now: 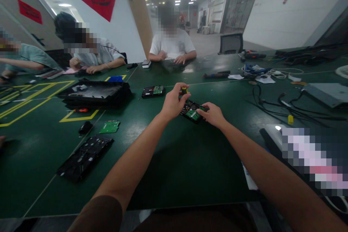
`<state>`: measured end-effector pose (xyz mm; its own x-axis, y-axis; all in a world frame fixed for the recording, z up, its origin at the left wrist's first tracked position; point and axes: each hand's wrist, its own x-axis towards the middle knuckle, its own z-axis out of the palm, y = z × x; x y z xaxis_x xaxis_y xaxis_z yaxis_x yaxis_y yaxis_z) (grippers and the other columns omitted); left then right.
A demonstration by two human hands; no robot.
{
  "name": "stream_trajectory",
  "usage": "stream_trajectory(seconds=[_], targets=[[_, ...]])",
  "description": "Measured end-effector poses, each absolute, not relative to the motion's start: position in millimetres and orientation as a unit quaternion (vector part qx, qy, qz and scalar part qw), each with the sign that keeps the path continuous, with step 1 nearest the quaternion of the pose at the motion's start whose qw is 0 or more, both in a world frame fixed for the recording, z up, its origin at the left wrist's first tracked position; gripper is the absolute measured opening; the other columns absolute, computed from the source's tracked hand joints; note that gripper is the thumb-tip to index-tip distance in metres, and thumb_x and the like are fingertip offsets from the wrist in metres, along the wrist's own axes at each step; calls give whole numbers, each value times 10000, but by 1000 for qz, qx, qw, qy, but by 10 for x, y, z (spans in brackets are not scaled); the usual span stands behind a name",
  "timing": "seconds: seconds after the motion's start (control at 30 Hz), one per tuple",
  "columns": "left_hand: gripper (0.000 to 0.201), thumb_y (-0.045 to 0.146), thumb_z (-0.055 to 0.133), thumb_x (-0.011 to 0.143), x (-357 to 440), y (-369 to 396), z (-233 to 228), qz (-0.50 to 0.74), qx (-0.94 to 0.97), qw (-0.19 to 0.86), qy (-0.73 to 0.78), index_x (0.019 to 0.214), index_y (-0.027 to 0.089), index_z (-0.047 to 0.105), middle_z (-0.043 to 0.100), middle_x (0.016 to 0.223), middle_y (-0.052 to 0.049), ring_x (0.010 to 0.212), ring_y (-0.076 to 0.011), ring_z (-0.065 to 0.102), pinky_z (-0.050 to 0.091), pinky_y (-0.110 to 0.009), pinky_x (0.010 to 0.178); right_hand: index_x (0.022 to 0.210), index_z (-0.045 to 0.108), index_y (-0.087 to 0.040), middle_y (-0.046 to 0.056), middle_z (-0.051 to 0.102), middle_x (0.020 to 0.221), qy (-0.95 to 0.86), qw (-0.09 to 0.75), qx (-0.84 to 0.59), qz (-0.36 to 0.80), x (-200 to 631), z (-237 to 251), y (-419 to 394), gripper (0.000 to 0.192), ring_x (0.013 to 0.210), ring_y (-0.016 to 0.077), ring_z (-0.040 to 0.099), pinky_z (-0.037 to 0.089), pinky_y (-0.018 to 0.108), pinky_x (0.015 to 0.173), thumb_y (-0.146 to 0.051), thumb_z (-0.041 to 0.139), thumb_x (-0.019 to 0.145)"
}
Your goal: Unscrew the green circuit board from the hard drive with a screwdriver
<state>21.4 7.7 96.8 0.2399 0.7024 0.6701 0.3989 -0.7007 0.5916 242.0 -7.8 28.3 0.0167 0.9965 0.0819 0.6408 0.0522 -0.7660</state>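
Observation:
A black hard drive (191,111) with a green circuit board on top lies on the dark green table (174,159), far out in front of me. My left hand (174,101) is closed around a small screwdriver with a yellow and black handle (185,90), held upright over the drive's far end. My right hand (213,114) rests on the drive's right edge and grips it with the fingers. Both arms are stretched forward.
A second hard drive (153,91) lies further back. To the left are a black tray (94,93), a loose green circuit board (110,127), a black panel (85,156) and a black mouse-like object (85,127). Cables (285,103) spread at right. Several people sit across the table.

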Motion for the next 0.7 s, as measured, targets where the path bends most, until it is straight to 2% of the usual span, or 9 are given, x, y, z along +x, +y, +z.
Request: stream_trajectory(seconds=[0.13,0.23,0.37,0.57,0.7], targets=[[304,183,695,937,167,58,1028,491,780,40,386,1229,262,654,659,1196,-62,1053,-208,669,591,-347,867,1181,657,-143,77,726,892,-648,328,-635,263,2415,273,-72,424,567,127,655,506,234,462,-444,747,896],[313,163,689,936,145,66,1042,491,775,1,399,1231,270,687,658,1177,-62,1066,-215,664,582,-354,891,1185,655,-148,93,732,964,-647,338,-628,269,2426,240,-53,428,596,129,669,519,230,462,-444,752,892],[368,119,647,953,152,83,1018,475,785,15,397,1289,269,642,698,1240,-54,1106,-225,686,567,-389,957,1176,659,-156,85,729,939,-647,337,-629,267,2438,206,-35,430,581,125,659,517,229,465,-462,754,889],[445,232,791,885,189,87,968,487,777,85,391,1264,245,558,724,1223,-83,1028,-233,735,589,-316,747,1209,648,-141,81,723,908,-648,336,-628,269,2434,229,-53,442,570,125,655,507,233,461,-442,745,900],[403,205,767,898,185,87,968,495,774,96,382,1234,250,551,728,1226,-82,1009,-228,745,594,-319,750,1196,657,-134,82,720,892,-651,331,-630,265,2432,247,-61,444,571,131,659,517,243,472,-447,749,895]])
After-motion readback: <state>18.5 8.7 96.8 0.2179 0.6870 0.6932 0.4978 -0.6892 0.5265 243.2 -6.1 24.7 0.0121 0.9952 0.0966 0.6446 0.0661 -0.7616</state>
